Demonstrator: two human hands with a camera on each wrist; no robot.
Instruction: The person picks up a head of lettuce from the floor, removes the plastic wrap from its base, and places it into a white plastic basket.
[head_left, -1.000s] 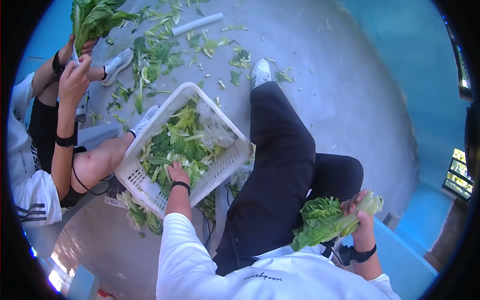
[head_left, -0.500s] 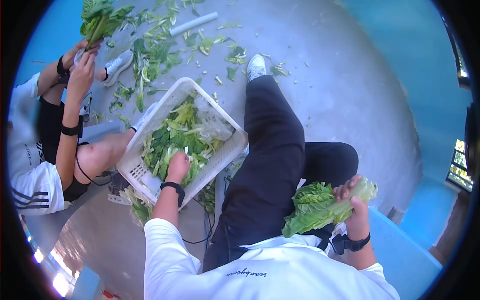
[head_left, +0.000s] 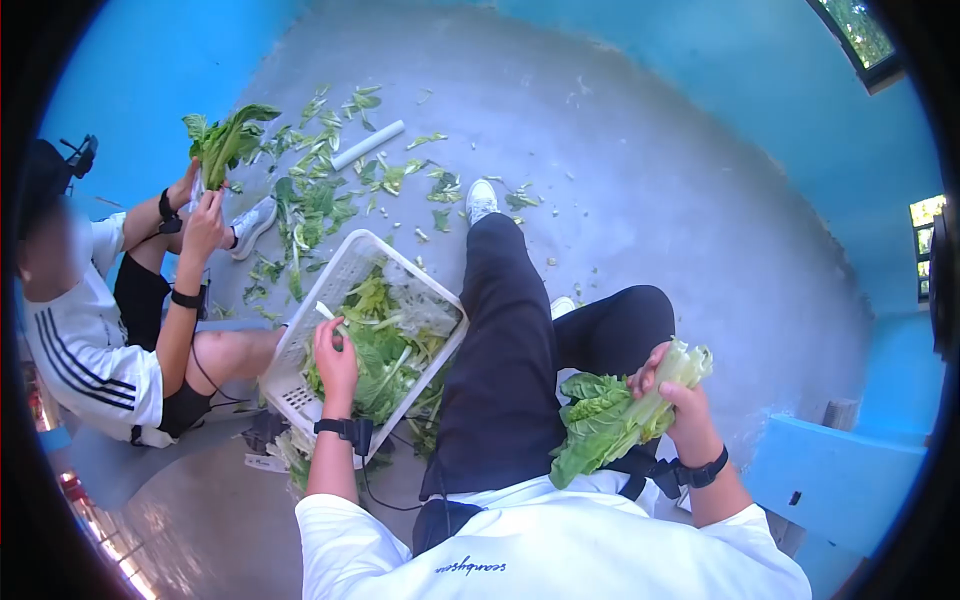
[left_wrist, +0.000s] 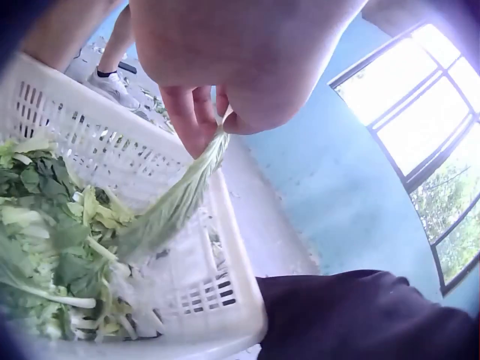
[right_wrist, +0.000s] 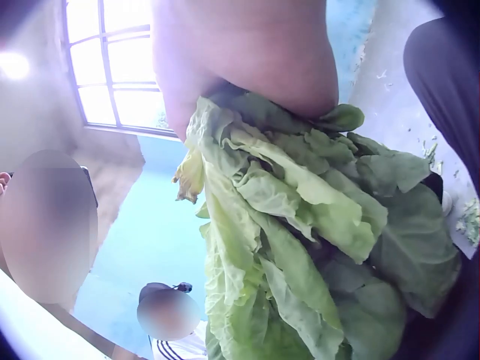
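Note:
My left hand is over the white plastic basket. Its thumb and fingers pinch the narrow end of a pale green leaf, which hangs down toward loose leaves inside the basket in the left wrist view. On the right, near my lap, my right hand grips a head of leafy greens around its thick whitish stalk. The crinkled leaves point down and left in the head view. In the right wrist view they fan out below the hand, and the leaves cover the fingers.
Another person sits at left, holding a bunch of greens. Leaf scraps and a pale tube lie on the grey floor. My outstretched leg runs beside the basket. A blue ledge is at right.
My left hand was down among the leaves in the basket and has risen toward its near left side, now pinching a leaf. The right hand still grips the greens. The head view has shifted.

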